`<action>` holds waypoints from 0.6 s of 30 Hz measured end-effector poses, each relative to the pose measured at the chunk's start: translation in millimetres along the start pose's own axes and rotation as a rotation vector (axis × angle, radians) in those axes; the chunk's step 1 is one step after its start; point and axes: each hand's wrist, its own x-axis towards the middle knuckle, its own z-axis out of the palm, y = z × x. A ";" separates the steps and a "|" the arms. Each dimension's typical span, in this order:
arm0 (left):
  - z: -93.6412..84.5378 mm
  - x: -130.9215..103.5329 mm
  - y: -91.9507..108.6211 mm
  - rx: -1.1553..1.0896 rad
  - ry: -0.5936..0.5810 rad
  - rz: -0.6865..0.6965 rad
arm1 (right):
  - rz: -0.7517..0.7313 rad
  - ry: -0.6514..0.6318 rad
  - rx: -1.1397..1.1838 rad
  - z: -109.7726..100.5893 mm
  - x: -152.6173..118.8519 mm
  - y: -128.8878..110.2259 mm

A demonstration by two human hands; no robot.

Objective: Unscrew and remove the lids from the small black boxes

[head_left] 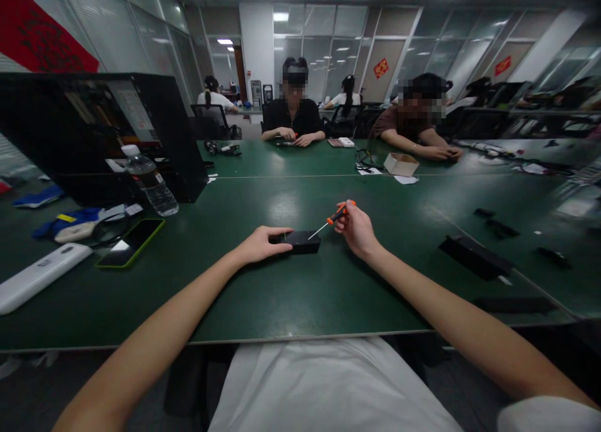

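A small black rectangular box lies on the green table in front of me. My left hand grips its left end, thumb along the near side and fingers at the far side. In my right hand is a screwdriver with an orange and black handle, slanted down to the left. Its thin metal shaft reaches the top face of the box near the right end. Whether the tip sits in a screw is too small to tell.
Left on the table are a phone, a water bottle, a white device and an open computer case. Black parts lie right. Across sit two people, near a small box.
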 end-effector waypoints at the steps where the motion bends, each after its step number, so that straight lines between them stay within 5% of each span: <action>1: 0.3 0.2 0.1 -0.015 0.003 -0.011 | -0.018 -0.002 -0.014 1.1 -0.8 -1.8; 6: 4.4 -1.1 3.4 0.004 0.037 -0.011 | -0.185 -0.034 -0.134 11.9 -9.8 -22.7; 14: 11.8 -6.2 8.8 0.225 0.118 0.098 | -0.540 -0.264 -0.546 24.4 -37.1 -43.0; 18: 15.9 -8.7 12.2 0.293 0.147 0.145 | -0.615 -0.238 -0.573 26.8 -39.2 -47.6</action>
